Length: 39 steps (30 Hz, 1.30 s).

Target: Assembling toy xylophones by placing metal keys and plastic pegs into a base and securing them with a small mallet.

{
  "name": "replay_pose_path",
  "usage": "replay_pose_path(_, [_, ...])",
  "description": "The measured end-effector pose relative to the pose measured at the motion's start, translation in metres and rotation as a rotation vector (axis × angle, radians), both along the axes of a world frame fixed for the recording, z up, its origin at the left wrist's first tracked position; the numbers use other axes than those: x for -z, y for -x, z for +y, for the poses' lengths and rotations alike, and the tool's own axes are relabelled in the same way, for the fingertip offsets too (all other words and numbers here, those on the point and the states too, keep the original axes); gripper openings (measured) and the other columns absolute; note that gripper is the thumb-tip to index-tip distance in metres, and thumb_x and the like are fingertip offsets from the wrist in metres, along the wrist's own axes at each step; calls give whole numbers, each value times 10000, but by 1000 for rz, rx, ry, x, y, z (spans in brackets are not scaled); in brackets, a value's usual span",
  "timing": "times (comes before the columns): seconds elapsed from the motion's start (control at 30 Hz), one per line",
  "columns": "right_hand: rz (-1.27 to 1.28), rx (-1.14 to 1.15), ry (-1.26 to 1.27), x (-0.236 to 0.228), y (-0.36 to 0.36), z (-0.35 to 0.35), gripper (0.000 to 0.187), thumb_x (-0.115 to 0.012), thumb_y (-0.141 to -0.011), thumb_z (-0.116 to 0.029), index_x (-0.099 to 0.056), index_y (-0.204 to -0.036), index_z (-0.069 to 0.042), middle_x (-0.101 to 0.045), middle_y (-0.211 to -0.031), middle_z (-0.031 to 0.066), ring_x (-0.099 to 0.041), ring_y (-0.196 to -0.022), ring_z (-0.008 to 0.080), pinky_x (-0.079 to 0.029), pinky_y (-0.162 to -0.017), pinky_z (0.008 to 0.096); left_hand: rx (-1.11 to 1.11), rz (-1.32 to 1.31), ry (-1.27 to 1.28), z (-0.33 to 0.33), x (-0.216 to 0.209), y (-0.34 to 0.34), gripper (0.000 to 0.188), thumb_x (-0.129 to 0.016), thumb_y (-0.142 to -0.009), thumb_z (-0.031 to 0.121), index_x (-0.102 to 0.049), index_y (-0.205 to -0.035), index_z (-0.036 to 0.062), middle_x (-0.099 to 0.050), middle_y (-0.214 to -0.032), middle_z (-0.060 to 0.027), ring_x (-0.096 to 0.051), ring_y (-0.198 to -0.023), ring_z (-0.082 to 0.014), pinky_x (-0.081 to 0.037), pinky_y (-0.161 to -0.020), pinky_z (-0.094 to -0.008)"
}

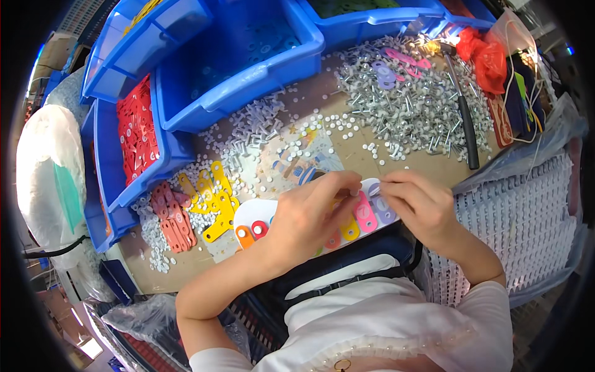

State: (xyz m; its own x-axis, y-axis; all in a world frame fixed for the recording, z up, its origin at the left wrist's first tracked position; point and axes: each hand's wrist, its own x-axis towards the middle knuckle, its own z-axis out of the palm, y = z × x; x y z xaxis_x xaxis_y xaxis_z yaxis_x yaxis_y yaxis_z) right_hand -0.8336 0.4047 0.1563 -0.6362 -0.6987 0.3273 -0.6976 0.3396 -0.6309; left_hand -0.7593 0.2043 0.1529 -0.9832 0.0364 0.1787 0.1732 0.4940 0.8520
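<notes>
A white board (254, 209) with a row of coloured plastic tabs lies at the table's near edge, in front of my body. Across its middle reaches my left hand (310, 214), its thumb and fingertips pinched together above a pink tab (365, 215). Whatever that pinch holds is too small to name. My right hand (423, 204) is closed too, fingertips together at the board's right end beside a purple tab (385, 212); its contents are hidden. An orange tab (244, 237) and a red tab (260, 229) show at the left end. My left hand covers the middle tabs.
Blue bins (248, 84) stand at the back and left, one with red tabs (136, 127). Loose yellow tabs (217, 211) and salmon tabs (173, 220) lie nearby. A heap of metal rivets (403, 108) carries a black-handled hammer (466, 124). A white woven basket (514, 223) stands right.
</notes>
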Motion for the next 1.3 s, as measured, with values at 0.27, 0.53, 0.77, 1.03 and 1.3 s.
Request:
replay_pose_path(0.27, [97,-98,-4,-4,9,-2,184,-715,-717,80,-668,-885,24,-656,-902,113,-665,-787,275,-543,-690,343,76,90,209,-2,-4,-2,268,-715,-781,-37,-605,-1013,41,-684,-879,-85,-710,-779,-180,-561,-652,-280])
replay_pose_path(0.53, [-42,9,-21,-4,16,-2,181,-712,-736,63,-663,-904,16,-661,-900,117,-662,-775,255,-536,-684,330,176,117,230,-3,2,-4,315,-715,-793,43,-601,-1085,12,-685,-955,-99,-698,-816,-217,-567,-666,-293])
replay_pose_path(0.77, [-152,-4,-110,0,35,-11,153,-668,-807,12,-679,-957,-12,-663,-933,108,-651,-869,254,-530,-722,325,221,181,750,6,-8,-26,431,-634,-873,200,-554,-1250,7,-644,-1158,-92,-552,-1208,-229,-379,-1061,-420])
replay_pose_path(1.03, [-123,-557,-308,20,75,-54,138,-699,-751,-71,-622,-855,-23,-566,-967,97,-581,-935,281,-488,-796,370,-42,107,343,-25,-28,-35,381,-634,-810,1,-587,-1187,24,-655,-1116,-101,-508,-1245,-327,-354,-1050,-457])
replay_pose_path(1.3, [50,-513,-275,18,72,-39,132,-663,-793,-88,-623,-912,-46,-575,-889,86,-610,-847,287,-509,-717,365,-236,109,513,3,-13,-83,335,-751,-700,46,-691,-1029,74,-660,-1097,-34,-554,-1068,-287,-412,-890,-381])
